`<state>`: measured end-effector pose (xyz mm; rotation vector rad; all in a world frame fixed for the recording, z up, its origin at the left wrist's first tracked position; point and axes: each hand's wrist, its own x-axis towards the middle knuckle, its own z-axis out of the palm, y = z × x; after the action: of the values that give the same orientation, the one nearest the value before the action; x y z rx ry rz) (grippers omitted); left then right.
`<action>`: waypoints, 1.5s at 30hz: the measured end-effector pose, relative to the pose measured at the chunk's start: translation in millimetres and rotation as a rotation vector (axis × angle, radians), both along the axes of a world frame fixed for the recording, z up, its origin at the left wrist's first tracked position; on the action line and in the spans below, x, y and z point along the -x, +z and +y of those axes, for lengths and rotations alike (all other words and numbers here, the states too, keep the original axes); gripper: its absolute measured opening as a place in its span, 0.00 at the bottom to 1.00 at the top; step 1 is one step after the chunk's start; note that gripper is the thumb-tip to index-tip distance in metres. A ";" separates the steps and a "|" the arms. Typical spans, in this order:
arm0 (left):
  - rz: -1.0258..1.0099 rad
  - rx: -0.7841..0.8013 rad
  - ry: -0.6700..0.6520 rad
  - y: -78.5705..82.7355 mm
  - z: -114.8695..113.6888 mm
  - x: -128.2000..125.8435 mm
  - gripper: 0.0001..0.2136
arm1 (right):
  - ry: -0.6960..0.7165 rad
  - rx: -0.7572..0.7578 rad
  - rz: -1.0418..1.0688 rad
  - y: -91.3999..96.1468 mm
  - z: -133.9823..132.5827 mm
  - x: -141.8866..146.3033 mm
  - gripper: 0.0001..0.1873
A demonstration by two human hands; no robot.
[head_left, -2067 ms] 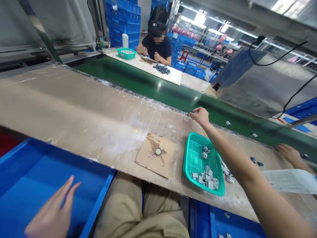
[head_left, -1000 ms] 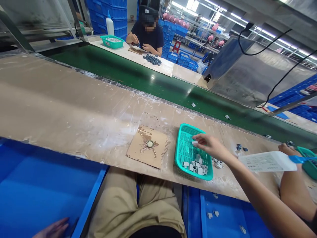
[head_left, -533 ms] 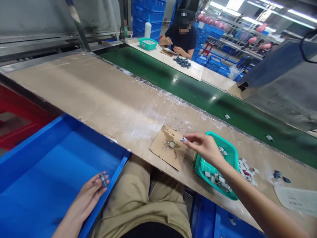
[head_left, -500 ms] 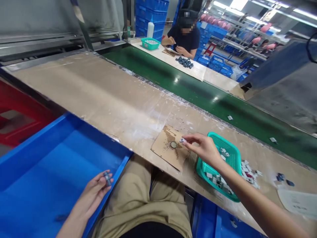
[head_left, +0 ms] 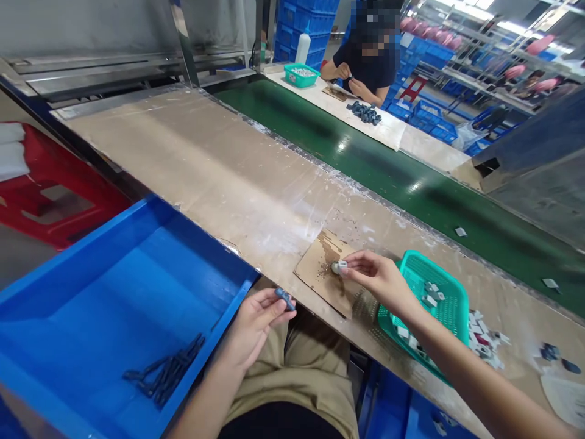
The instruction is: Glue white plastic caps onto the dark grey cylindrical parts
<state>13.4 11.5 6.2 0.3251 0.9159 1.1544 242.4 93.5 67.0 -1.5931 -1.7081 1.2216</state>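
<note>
My right hand [head_left: 378,280] pinches a small white part [head_left: 342,266] and holds it on the round cap [head_left: 336,267] that sits on a stained piece of cardboard [head_left: 320,274]. My left hand [head_left: 256,320] is closed on a small dark blue-grey part [head_left: 284,298], held above my lap beside the corner of a blue bin [head_left: 114,305]. A teal mesh basket [head_left: 450,305] with several small white parts lies just right of my right hand.
Dark parts [head_left: 164,372] lie in the blue bin. More white parts [head_left: 484,335] are scattered right of the basket. A green conveyor belt [head_left: 365,171] runs behind the brown bench [head_left: 205,164]. A person [head_left: 370,61] sits across it with dark parts [head_left: 365,113]. A red crate [head_left: 59,195] is at left.
My right hand has carried the white part from the basket left onto the cap on the cardboard. My left hand has risen from the blue bin holding a dark part.
</note>
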 end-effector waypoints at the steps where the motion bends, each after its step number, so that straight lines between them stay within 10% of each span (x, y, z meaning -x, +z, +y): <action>1: 0.033 -0.048 0.025 3.8 2.9 -8.1 0.11 | -0.035 0.097 0.109 6.1 -5.1 2.1 0.16; 5: 0.163 -0.153 0.123 19.7 11.7 -34.3 0.11 | -0.021 0.339 0.360 26.9 -28.4 8.7 0.15; 11: -0.160 0.001 -0.041 35.2 16.4 -45.4 0.11 | -0.085 0.123 0.283 43.2 -52.1 10.2 0.13; 22: -0.068 -0.022 -0.068 39.7 14.7 -52.3 0.12 | -0.092 0.086 0.226 50.5 -52.0 18.2 0.14; 27: 0.347 -0.497 0.164 31.4 11.3 -51.0 0.05 | -0.110 0.218 0.302 58.2 -52.3 11.8 0.12; 32: 0.843 -1.183 0.387 19.0 7.2 -44.8 0.20 | -0.018 0.426 0.457 62.2 -54.0 12.0 0.11; 45: 1.032 -1.524 0.084 53.8 11.6 -19.9 0.21 | 0.048 0.612 0.418 66.2 -53.5 11.0 0.11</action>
<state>33.2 23.2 60.0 2.2771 0.6835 1.5937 231.4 40.0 133.3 -1.4551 -1.1696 2.0703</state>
